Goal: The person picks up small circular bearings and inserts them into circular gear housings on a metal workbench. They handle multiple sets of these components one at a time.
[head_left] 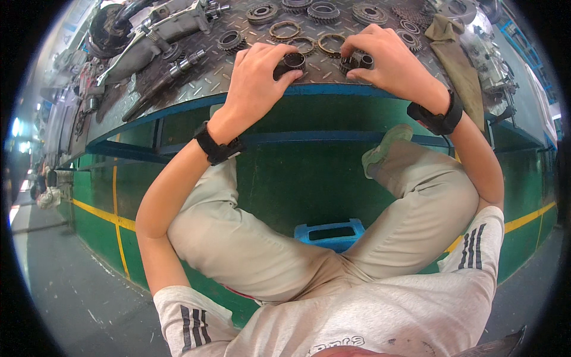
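At the near edge of the metal table [205, 83], my left hand [257, 76] is closed around a short dark hollow cylinder [294, 60], perhaps a needle bearing, its open end facing up. Thumb and fingers pinch it from both sides. To its right, my right hand [395, 65] is closed on a similar dark hollow cylindrical part [366, 61]; a darker piece beside it is partly covered by the fingers. Just beyond the hands lie brass-coloured synchronizer rings [331, 43] and a toothed gear [231, 40].
More gears [323, 12] lie along the far side. Left are a splined shaft [169, 77] and a grey gearbox housing [143, 50]. A green cloth [455, 65] hangs over the right edge. Under the table runs a blue crossbar [297, 137]; a blue stool [330, 234] is below me.
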{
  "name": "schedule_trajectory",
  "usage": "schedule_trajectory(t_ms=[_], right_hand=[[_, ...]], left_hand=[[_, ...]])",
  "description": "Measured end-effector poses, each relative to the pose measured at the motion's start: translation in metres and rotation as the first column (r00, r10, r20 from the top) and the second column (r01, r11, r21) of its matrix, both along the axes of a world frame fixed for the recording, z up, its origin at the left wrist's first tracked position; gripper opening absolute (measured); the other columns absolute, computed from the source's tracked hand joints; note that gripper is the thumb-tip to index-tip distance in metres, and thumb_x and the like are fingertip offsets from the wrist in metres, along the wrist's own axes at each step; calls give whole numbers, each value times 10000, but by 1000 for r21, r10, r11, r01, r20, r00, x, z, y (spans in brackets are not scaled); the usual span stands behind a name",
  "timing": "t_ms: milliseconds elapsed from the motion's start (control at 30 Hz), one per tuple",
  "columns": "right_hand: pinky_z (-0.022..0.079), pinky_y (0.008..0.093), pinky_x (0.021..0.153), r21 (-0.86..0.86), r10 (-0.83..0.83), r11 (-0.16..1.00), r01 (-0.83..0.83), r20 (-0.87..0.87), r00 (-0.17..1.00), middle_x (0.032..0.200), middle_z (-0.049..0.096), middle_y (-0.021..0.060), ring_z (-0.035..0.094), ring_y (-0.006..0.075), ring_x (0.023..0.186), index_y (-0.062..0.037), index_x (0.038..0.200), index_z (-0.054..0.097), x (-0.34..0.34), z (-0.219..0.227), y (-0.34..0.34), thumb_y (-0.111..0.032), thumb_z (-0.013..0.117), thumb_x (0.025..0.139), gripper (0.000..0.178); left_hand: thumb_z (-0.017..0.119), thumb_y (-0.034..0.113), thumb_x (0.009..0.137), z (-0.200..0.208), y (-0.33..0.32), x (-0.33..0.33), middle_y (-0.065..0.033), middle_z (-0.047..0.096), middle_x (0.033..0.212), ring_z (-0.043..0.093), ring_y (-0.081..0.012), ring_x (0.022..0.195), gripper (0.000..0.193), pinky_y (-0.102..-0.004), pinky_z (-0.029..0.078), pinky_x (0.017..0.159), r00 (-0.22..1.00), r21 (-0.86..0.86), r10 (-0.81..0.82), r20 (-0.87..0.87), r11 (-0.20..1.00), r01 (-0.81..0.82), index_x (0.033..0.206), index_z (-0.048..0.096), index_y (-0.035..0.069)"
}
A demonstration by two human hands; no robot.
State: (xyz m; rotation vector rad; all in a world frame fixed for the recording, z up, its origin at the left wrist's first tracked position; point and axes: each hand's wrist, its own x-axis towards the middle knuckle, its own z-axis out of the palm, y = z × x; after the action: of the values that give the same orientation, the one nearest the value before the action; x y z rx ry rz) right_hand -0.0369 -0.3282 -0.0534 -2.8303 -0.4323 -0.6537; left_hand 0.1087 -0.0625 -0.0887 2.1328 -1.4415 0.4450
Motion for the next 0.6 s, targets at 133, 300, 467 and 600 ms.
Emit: schedule_trajectory(t_ms=[133, 300, 467, 600], right_hand=[[476, 460, 1030, -11, 42, 999, -42, 0, 999, 1096, 721, 93, 634, 330, 1143, -111, 1159, 719, -3, 0, -3, -202, 894, 812, 399], [551, 467, 956, 12, 14, 1000, -14, 6, 1000, 1101, 744, 137, 687, 383, 1085, -59, 1161, 706, -6, 3, -16, -115, 847, 829, 366], [588, 456, 894, 142, -39, 988, 58, -135, 990, 1027, 756, 171, 735, 382, 991, -44, 1107, 733, -3, 6, -19, -82, 794, 869, 249], [582, 399, 846, 200, -27, 979, 36, -50, 998, 1009, 757, 157, 727, 310, 882, 7, 1114, 703, -6, 23, -7, 10, 771, 861, 262]], left_hand=[[883, 247, 844, 11, 4, 9, -137, 727, 1337, 663, -330, 1245, 572, -433, 454, 1140, 995, -35, -52, 80, 998, 55, 1378, 719, 123], [866, 198, 863, 25, 29, 27, -158, 743, 1278, 717, -303, 1126, 583, -396, 562, 980, 997, 98, -13, -78, 995, 20, 1410, 694, 93], [856, 167, 887, 27, 26, 25, -119, 778, 1202, 735, -233, 1011, 507, -341, 568, 891, 987, 41, -57, -149, 997, 63, 1376, 728, 127], [848, 150, 904, 44, 12, 10, -88, 791, 1201, 732, -187, 1001, 487, -313, 557, 858, 987, -210, -157, -41, 967, 145, 1377, 732, 142]])
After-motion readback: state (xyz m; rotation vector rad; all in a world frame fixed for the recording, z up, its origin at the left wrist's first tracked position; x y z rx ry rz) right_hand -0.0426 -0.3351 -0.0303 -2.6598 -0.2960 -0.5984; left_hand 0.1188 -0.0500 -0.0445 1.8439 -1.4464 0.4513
